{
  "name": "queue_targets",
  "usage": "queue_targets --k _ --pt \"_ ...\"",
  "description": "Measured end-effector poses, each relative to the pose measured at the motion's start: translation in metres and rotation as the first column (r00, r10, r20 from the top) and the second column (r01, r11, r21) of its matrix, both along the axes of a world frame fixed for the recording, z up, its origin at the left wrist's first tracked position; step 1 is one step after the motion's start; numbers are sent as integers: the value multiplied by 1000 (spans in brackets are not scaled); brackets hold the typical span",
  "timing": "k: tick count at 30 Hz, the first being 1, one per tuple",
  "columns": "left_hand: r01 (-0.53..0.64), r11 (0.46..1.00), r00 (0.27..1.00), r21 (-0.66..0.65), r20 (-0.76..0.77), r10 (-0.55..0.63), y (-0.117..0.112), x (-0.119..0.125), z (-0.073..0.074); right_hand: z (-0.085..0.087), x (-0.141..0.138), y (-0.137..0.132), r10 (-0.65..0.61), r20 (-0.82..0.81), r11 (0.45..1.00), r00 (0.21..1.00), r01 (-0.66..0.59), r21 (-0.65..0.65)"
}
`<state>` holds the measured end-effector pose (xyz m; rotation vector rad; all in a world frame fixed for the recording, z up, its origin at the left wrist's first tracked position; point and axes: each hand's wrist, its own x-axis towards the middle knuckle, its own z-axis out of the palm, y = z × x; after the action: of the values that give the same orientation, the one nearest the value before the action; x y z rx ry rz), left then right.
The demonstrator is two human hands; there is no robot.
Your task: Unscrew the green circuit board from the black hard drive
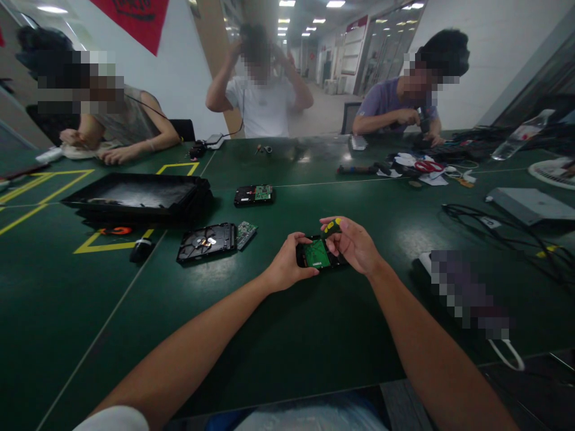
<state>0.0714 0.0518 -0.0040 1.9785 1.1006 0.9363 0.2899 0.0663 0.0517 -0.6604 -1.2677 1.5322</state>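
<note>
A hard drive with a green circuit board (pixel 317 254) facing up lies on the table in front of me. My left hand (pixel 290 263) grips its left end, thumb along the near edge and fingers at the far edge. In my right hand (pixel 354 244) is a screwdriver with a yellow and black handle (pixel 333 225), held in closed fingers over the drive's right part. The screwdriver's tip is hidden by my fingers. To the left lies another hard drive (pixel 206 242) with a loose circuit board (pixel 246 234) at its right end. Farther back is a third hard drive (pixel 254 195).
A stack of black panels (pixel 144 194) stands at the left on the green table (pixel 287 335). At the right are black cables (pixel 507 230), a grey box (pixel 534 206) and a plastic bottle (pixel 523 134). Three people sit across the table.
</note>
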Motion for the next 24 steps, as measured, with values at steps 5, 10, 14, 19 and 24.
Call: queue_targets --k 5,10,14,19,24 --pt "3 1000 1000 -9 6 -3 0 0 0 1 -1 -1 7 -1 1000 1000 -7 -5" --pt "1 1000 1000 -11 2 -1 -1 1 2 3 -2 -2 11 -10 1000 1000 -11 0" --pt "6 1000 1000 -4 6 -6 -1 1 3 2 -3 -2 -24 -6 1000 1000 24 -7" --pt "10 1000 1000 7 -1 -10 0 1 -1 2 -3 -3 -24 14 1000 1000 24 5" --pt "7 1000 1000 16 -14 -7 -1 0 -2 3 -2 -3 -25 16 1000 1000 25 12"
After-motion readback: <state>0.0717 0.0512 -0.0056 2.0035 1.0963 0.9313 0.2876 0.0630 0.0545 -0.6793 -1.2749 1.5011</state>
